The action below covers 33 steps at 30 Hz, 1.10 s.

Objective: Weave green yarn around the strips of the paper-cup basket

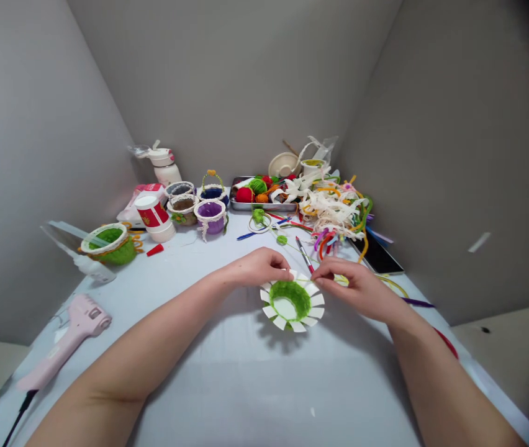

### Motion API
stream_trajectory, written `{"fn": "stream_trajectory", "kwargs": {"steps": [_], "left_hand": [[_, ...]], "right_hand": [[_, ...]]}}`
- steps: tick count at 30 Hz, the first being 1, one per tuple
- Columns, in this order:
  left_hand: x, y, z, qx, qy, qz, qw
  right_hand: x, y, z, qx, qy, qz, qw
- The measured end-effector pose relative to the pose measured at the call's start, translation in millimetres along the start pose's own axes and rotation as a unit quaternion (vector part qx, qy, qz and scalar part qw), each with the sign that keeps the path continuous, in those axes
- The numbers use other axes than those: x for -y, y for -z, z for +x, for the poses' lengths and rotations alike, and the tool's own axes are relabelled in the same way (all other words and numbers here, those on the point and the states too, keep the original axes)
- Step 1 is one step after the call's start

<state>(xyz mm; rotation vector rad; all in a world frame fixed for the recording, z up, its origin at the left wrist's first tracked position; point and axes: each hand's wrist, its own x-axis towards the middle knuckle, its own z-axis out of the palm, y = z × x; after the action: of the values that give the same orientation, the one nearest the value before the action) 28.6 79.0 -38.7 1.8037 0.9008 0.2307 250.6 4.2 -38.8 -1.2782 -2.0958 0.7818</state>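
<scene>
In the head view, a paper cup [292,326] with its sides cut into splayed white strips is lined round its inner wall with green yarn [300,297]. My left hand [264,267] closes its thumb and fingers on the far left strips of the cup. At the far right rim, my right hand [352,282] pinches a thin strand of green yarn close to the strips. A small green yarn ball [258,215] and a loose strand lie beyond the cup. Between the hands and that ball rests a red and silver pen [304,253].
A pink glue gun [69,335] lies at the left, near a green woven basket [113,244]. Several small yarn baskets [211,217] stand at the back. Behind are a metal tray [264,207] of yarn balls and a tangled heap of trimmings [332,208]; a dark phone [379,254] lies right.
</scene>
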Motion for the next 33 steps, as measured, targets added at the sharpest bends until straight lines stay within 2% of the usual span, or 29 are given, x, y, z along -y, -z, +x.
{"fn": "stream_trajectory", "kwargs": {"steps": [5,10,12,17,24,28,33], "left_hand": [[0,0.6,0,0.005,-0.004,0.007,1.0],[-1,0.8,-3,0.011,-0.005,0.002,1.0],[-2,0.9,-4,0.017,-0.008,0.005,1.0],[-5,-0.8,-5,0.028,-0.022,0.006,0.999],[-3,-5.2,-1,0.025,-0.04,0.033,0.998],[-2,0.0,-4,0.018,-0.02,0.027,0.999],[-4,3.5,-7,0.039,-0.005,0.033,0.999]], "right_hand": [[-5,-1,3,0.018,-0.034,0.026,0.999],[-7,-7,2,0.126,-0.051,0.045,0.99],[-9,-10,1,0.143,-0.063,0.042,0.987],[-15,-19,3,0.117,-0.075,0.047,0.989],[-10,-24,6,0.096,-0.07,0.057,0.991],[-10,-19,5,0.081,-0.08,0.053,0.992],[-6,-8,4,0.025,-0.085,0.041,0.995]]}}
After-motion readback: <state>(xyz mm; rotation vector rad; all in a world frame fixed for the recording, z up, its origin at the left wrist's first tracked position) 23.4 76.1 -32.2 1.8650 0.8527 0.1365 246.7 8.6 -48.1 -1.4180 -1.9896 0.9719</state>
